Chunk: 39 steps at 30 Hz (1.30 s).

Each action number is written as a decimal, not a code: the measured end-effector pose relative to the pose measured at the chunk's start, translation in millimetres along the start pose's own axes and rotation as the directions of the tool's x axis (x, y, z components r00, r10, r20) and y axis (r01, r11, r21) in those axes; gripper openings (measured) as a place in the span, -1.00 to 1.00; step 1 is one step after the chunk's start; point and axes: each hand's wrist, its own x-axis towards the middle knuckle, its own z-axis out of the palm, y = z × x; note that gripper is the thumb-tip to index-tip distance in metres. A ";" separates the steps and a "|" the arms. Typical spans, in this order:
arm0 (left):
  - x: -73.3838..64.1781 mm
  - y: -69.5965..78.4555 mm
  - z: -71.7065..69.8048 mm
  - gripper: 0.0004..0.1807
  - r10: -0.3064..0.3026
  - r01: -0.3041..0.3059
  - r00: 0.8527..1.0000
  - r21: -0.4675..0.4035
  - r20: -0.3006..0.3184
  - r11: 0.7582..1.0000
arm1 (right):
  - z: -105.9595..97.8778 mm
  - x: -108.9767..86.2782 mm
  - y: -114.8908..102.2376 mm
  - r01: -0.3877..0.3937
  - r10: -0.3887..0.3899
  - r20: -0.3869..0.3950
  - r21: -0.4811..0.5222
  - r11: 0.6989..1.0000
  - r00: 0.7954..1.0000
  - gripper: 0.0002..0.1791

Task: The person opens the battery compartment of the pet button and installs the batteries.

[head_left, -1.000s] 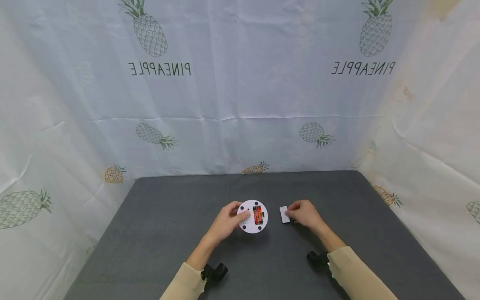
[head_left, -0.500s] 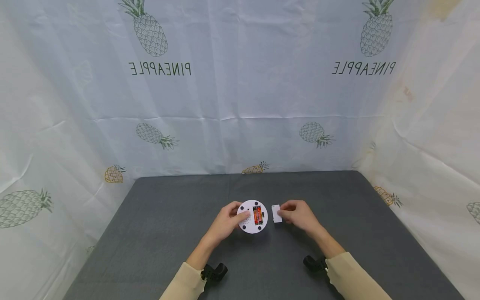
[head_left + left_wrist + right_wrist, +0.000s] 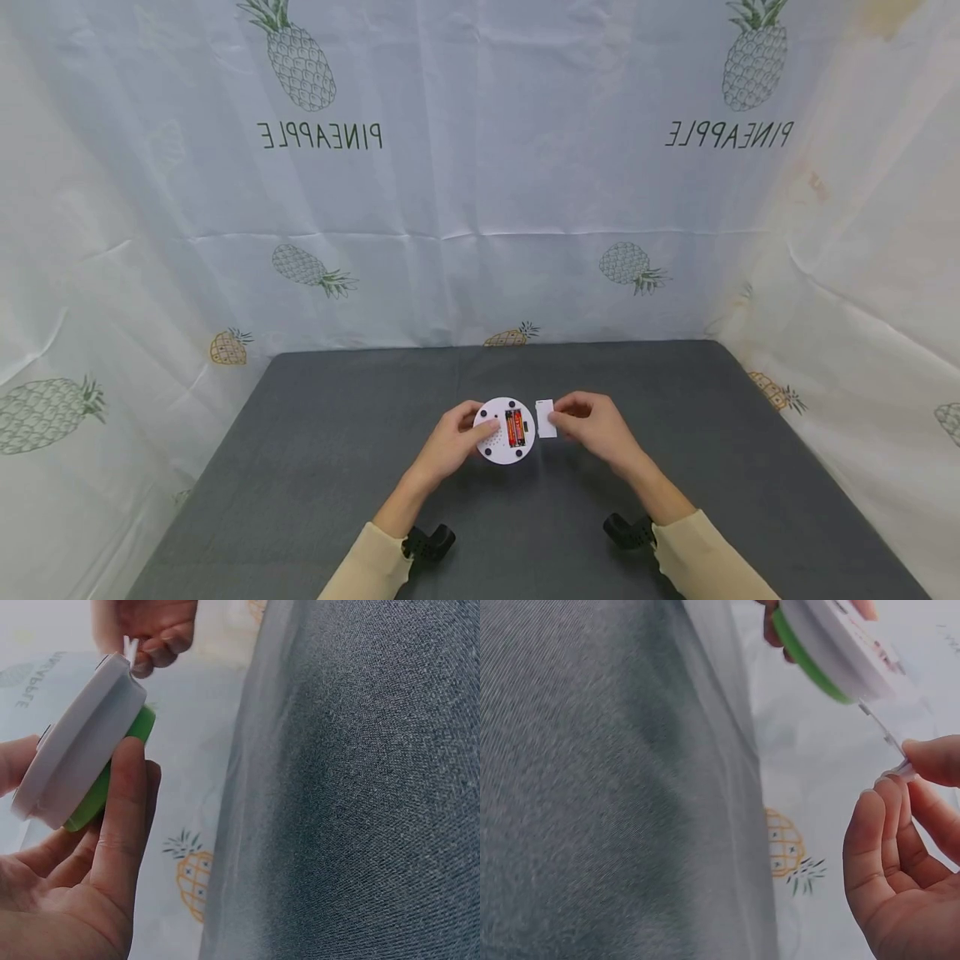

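Note:
My left hand (image 3: 447,442) holds a round white battery-powered device (image 3: 495,450) by its edge, thumb on the face turned up. That face has small dark feet, a patch of tiny holes and an uncovered compartment with red and black batteries (image 3: 515,428). In the left wrist view a green part (image 3: 94,799) shows on its other side, with fingers beneath. My right hand (image 3: 598,427) pinches a thin white battery cover (image 3: 545,419) between thumb and fingers. The cover stands close beside the device's right edge, near the compartment.
A dark grey cloth-covered table (image 3: 360,467) lies below both hands. White curtains (image 3: 480,192) printed with pineapples hang behind it and along both sides. Black wrist cameras (image 3: 429,543) sit at the cuffs of the beige sleeves.
My right hand has brought the battery cover leftward, and slightly up in the head view, close to the device. The left hand and device have hardly moved.

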 end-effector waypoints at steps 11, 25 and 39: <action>2.6 -1.4 1.5 -0.67 -0.009 0.009 1.000 0.001 -0.005 1.000 | 1.4 -10.1 -17.3 0.040 -0.039 -0.010 0.036 0.999 0.999 -0.79; 2.7 -3.5 -1.6 -0.63 0.009 -0.009 1.000 0.011 0.010 1.000 | 23.0 -16.0 -27.2 0.129 -0.130 -0.010 -0.069 0.989 0.991 -0.88; 2.7 -5.6 -1.5 -0.64 0.020 -0.020 1.000 0.003 0.016 1.000 | 38.5 -19.4 -34.0 0.184 -0.198 -0.067 -0.177 0.967 0.978 -0.90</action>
